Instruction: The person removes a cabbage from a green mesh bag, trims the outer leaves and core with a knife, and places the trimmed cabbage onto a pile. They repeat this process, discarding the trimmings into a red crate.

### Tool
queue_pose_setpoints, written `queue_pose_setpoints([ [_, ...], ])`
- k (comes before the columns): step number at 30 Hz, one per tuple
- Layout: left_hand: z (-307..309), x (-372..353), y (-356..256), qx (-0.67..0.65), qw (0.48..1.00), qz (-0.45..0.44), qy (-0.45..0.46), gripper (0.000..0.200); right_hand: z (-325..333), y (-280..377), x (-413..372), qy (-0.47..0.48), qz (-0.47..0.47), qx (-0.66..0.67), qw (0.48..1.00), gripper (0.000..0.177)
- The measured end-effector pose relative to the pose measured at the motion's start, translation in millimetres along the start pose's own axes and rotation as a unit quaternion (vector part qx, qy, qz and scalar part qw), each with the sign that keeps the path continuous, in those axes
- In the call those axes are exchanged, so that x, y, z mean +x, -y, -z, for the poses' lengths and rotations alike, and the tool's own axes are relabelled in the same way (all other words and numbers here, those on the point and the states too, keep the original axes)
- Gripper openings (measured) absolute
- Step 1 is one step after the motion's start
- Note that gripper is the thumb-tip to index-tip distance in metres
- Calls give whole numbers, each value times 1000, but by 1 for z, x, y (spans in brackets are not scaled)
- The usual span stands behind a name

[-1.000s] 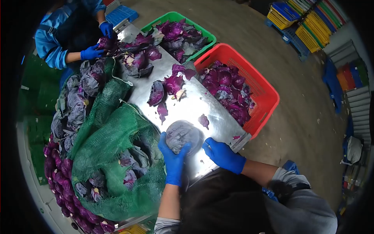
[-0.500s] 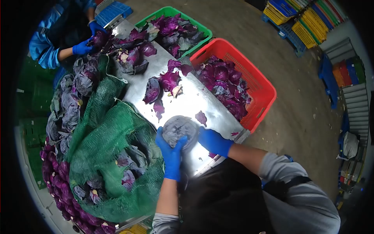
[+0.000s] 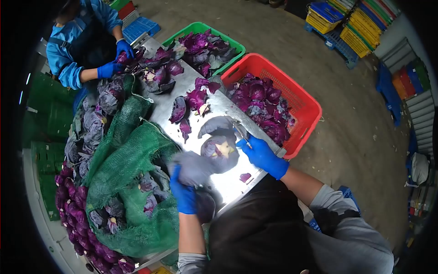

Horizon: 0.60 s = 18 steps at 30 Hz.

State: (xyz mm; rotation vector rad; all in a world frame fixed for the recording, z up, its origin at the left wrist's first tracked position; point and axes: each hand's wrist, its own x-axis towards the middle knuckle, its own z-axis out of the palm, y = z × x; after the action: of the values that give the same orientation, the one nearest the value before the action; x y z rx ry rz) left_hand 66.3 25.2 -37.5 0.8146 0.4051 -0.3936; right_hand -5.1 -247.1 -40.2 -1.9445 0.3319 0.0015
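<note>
A red cabbage (image 3: pixel 222 157) rests on the metal table (image 3: pixel 175 132) with its pale cut stem end facing up. Behind it lies a loose curved outer leaf (image 3: pixel 216 124). My left hand (image 3: pixel 184 195) is closed at the edge of a grey-purple cabbage leaf (image 3: pixel 189 168), smeared by motion, left of the cabbage. To the right, my right hand (image 3: pixel 262 157) grips a knife (image 3: pixel 241 131), its blade pointing away from me over the table. Another rounded cabbage (image 3: pixel 205 206) shows partly beside my left wrist.
A green net sack (image 3: pixel 127 164) with cabbages lies along the left. Trimmed cabbages (image 3: pixel 75 205) are piled behind it. Leaves fill a red crate (image 3: pixel 299 109) and a green crate (image 3: pixel 239 48). Across the table, a co-worker's gloved hands (image 3: pixel 116 64) handle cabbage. Loose leaves (image 3: pixel 197 99) lie mid-table.
The cabbage now sits stem end up on the table, out of both hands. My left hand has moved left with a leaf. The knife now shows in my right hand.
</note>
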Motion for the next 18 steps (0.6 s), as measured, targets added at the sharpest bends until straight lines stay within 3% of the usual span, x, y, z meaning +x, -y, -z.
queue_pose_setpoints([
  [1,-24,-12,-10,-66,997,-17,27,51,-5,-14,4,-32,70,-8,997,31],
  [2,-50,-21,-21,-131,989,-34,55,53,-2,-10,6,-33,70,-5,997,31],
  [4,-34,-4,-7,-56,998,-8,-14,62,8,-1,13,33,-143,205,968,16],
  [5,-38,8,4,327,942,-14,-73,75,4,-6,22,-69,-112,377,917,12],
  [6,-32,17,30,412,864,-285,48,96,9,-23,38,-82,-211,218,949,15],
  [8,-32,17,25,685,663,-269,137,109,13,-32,34,55,-117,173,976,24],
  [10,-28,17,24,668,687,-246,144,111,-2,-26,20,89,-122,170,974,36],
  [11,-24,15,23,652,710,-219,151,114,-4,21,5,91,-128,173,972,42],
  [12,-28,9,19,654,709,-219,148,114,-20,19,1,82,-113,245,959,45],
  [14,-46,-15,12,658,726,-144,142,115,-40,10,11,1,-11,146,989,48],
  [15,-51,-19,16,719,656,-205,102,113,-40,5,14,3,-13,146,989,48],
  [17,-54,-10,25,688,676,-230,127,109,-30,5,28,63,50,-15,997,49],
  [18,-59,-3,29,655,694,-257,154,106,-25,6,31,65,50,-18,996,49],
])
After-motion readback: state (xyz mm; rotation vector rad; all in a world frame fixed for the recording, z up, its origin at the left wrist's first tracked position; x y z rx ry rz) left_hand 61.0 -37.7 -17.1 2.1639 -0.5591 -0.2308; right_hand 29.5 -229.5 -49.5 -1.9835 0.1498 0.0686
